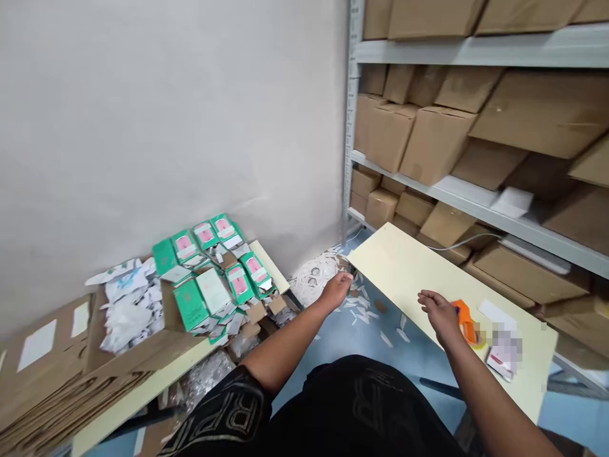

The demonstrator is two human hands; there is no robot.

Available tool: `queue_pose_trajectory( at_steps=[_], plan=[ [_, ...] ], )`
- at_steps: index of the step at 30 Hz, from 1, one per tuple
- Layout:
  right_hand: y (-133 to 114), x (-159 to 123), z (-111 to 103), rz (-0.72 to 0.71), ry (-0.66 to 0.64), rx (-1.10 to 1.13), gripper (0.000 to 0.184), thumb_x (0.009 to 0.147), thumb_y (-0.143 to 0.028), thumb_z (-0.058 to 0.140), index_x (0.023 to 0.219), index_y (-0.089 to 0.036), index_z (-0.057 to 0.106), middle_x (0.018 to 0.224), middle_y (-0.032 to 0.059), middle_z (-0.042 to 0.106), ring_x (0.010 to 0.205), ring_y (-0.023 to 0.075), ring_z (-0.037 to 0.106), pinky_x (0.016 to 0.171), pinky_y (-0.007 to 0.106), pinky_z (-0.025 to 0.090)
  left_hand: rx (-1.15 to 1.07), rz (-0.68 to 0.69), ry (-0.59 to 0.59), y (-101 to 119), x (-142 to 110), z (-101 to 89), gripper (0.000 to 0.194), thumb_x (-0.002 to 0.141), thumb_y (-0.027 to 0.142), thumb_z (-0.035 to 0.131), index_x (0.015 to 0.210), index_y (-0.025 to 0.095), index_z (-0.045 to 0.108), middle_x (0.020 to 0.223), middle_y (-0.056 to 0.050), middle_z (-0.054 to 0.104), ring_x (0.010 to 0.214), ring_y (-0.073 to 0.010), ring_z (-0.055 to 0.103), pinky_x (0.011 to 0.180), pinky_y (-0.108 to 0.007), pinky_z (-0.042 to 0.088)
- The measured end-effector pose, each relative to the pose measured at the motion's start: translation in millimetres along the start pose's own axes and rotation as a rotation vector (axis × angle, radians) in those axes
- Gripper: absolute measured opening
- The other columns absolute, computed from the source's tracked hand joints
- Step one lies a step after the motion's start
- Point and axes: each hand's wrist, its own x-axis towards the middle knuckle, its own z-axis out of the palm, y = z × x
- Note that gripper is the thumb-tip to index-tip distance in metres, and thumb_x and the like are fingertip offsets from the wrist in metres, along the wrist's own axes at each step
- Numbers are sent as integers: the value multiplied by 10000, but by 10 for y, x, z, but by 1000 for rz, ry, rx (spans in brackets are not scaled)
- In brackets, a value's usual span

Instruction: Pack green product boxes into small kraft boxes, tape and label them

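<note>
Tape dispenser [467, 324], orange, lies on the cream table [404, 266] just beside the right hand [440, 314], which is loosely open and seems empty. The left hand [336, 291] curls near the table's edge; whether it grips anything cannot be told. A careless swing of the right wrist could shove the dispenser into the partly blurred packet [502, 366]; paper scraps [328, 263] on the floor could cause a slip.
</note>
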Motion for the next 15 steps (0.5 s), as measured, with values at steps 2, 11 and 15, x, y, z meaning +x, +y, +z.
queue_pose_trajectory(
  at_steps=[2, 11, 15],
  plan=[
    [-149, 128, 257, -10, -64, -13, 404, 784, -484, 652, 1082, -227, 744, 1163, 84, 773, 1012, 271, 727, 870, 390, 573, -5, -45, 54, -38, 20, -247, 272, 953, 404, 516, 1021, 201, 684, 1018, -48, 726, 960, -201, 666, 894, -310, 492],
    [-600, 939, 1266, -100, -407, -71, 393, 778, -463, 665, 1074, -216, 740, 1129, 95, 779, 1069, 290, 724, 898, 399, 562, -59, -145, 384, -314, 110, -759, 280, 933, 398, 568, 1073, 180, 675, 1013, -55, 722, 961, -204, 664, 884, -306, 491],
    [-841, 1249, 1800, -169, -621, -122, 423, 759, -503, 663, 1052, -210, 747, 1114, 94, 781, 1036, 290, 730, 865, 382, 560, -80, -217, 563, -344, 78, -941, 288, 916, 357, 608, 1124, 168, 669, 1062, -73, 731, 1014, -211, 677, 918, -304, 496]
  ],
)
